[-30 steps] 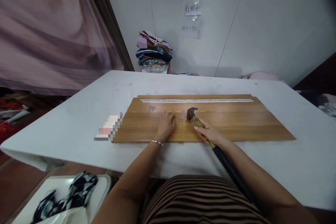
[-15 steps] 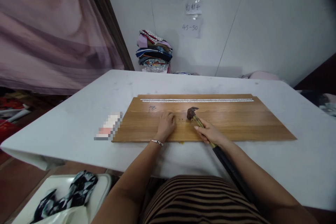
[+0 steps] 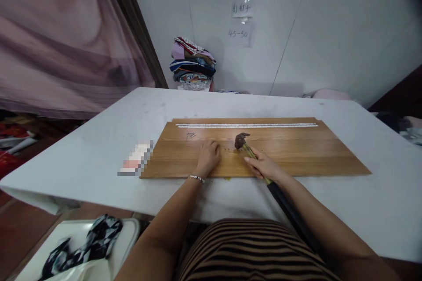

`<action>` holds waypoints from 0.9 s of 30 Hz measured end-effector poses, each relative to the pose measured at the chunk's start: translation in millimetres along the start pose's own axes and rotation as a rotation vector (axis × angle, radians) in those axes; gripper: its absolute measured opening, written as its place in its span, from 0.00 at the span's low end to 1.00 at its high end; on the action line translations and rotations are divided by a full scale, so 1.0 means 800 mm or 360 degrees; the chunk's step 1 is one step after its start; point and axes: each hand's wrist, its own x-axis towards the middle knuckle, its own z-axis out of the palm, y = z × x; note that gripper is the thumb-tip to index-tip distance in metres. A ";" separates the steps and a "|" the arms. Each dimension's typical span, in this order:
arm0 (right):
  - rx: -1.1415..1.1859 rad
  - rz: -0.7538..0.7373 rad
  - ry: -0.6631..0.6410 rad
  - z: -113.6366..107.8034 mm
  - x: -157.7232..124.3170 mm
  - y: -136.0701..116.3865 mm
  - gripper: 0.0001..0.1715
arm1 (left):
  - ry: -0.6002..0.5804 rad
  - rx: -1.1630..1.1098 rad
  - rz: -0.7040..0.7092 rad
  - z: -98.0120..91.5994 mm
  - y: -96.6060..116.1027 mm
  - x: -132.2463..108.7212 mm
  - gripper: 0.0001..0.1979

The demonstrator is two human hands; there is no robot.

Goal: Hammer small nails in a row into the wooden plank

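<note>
My right hand [image 3: 260,164] is wrapped around the handle of a claw hammer [image 3: 240,141], near the head. Its rusty head is over the middle of a brown wooden board [image 3: 303,153], and the long black grip runs back under my right forearm. Palm down on the board, left of the hammer, rests my left hand [image 3: 208,156]; its fingers look slightly bent, with nothing visible in them. Small dark holes or nail heads [image 3: 228,149] form a row between the hand and the hammer. Several loose nails [image 3: 190,135] lie towards the board's upper left.
Two white strips with fine markings [image 3: 247,125] run along the board's far edge. A blurred-out flat object [image 3: 136,158] lies on the white table [image 3: 99,140] at left. Folded clothes [image 3: 194,63] are stacked by the wall. A white stool [image 3: 128,232] with patterned cloth stands lower left.
</note>
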 end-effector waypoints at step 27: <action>-0.0031 -0.0020 0.0013 0.001 0.001 0.002 0.46 | -0.0005 -0.0001 -0.0008 -0.001 0.000 0.000 0.09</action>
